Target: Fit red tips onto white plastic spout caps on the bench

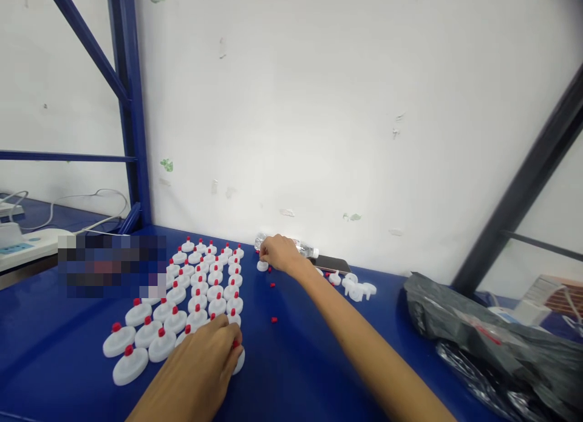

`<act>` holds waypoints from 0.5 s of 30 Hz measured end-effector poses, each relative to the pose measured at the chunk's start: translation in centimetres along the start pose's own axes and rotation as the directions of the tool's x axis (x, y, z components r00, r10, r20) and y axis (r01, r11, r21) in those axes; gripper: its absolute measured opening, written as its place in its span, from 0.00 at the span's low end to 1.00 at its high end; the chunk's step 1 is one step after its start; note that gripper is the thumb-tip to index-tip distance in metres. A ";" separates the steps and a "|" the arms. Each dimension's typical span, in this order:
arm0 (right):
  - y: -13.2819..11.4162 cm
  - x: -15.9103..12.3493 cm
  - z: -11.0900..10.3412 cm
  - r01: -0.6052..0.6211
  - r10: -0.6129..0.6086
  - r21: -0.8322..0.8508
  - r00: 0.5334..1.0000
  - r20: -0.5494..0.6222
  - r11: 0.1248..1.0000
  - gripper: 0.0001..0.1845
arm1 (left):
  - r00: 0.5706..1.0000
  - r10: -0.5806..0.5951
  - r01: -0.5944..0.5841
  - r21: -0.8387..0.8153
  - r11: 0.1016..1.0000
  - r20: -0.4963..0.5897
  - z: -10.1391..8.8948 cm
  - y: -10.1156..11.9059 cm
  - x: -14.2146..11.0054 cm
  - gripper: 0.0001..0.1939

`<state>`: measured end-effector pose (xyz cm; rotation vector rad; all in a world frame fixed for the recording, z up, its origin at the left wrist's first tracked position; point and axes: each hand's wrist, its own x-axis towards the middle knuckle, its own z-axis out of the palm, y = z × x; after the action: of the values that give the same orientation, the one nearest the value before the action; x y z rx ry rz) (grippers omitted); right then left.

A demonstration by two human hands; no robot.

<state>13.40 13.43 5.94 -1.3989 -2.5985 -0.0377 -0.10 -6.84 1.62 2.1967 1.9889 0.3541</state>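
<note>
Here, the left hand [207, 358] is laid near the table's front edge, fingers curled and pressed onto a white cap w/ red plug [237, 356] at the front end of the cap rows [200, 282]; whether the plug is pinched or only covered can't be told. The right hand [280, 252] is stretched far out toward the wall, fingertips bunched down beside a lone white cap [263, 265]; contact w/ it is likely, but a closed grip isn't clearly shown.

Risks, as judged:
- The rows are packed close, caps touching or nearly so. A sideways drag of the left wrist could knock neighbours askew or tip them.
- Loose red plugs [274, 319] are scattered on the blue table [300, 373] between the hands. They could be swept off or rolled away by the right forearm, which lies just beside them.
- A clear bottle [306, 249] and a phone [332, 264] lie right behind the right hand, by the wall; a bump could send the bottle rolling into the plain white caps [357, 288] nearby.
- W/ the arm at full reach, the small cap could be fumbled.
</note>
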 end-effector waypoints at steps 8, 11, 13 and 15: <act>-0.2 -5.3 -5.5 0.093 -0.088 0.152 0.995 -0.041 0.984 0.07 | 0.983 0.022 -0.032 -0.050 0.998 -0.181 2.0 -1.2 -0.4 0.18; -1.1 -8.0 -8.0 0.189 -0.219 0.301 0.973 0.070 0.935 0.05 | 0.917 0.032 -0.078 -0.100 0.992 -0.398 1.1 -0.9 -0.7 0.23; -2.2 -9.6 -9.3 0.268 -0.390 0.549 0.914 0.115 0.791 0.07 | 0.870 0.002 -0.092 -0.158 0.983 -0.493 -0.1 -0.4 -0.8 0.28; -3.5 -10.7 -10.0 0.323 -0.499 0.685 0.864 0.068 0.653 0.09 | 0.877 -0.011 -0.110 -0.224 0.968 -0.481 -1.3 0.1 -0.9 0.26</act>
<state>17.77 1.55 14.12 -0.5597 -2.6430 0.9606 -0.45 -7.79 2.81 2.1487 1.9630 1.1910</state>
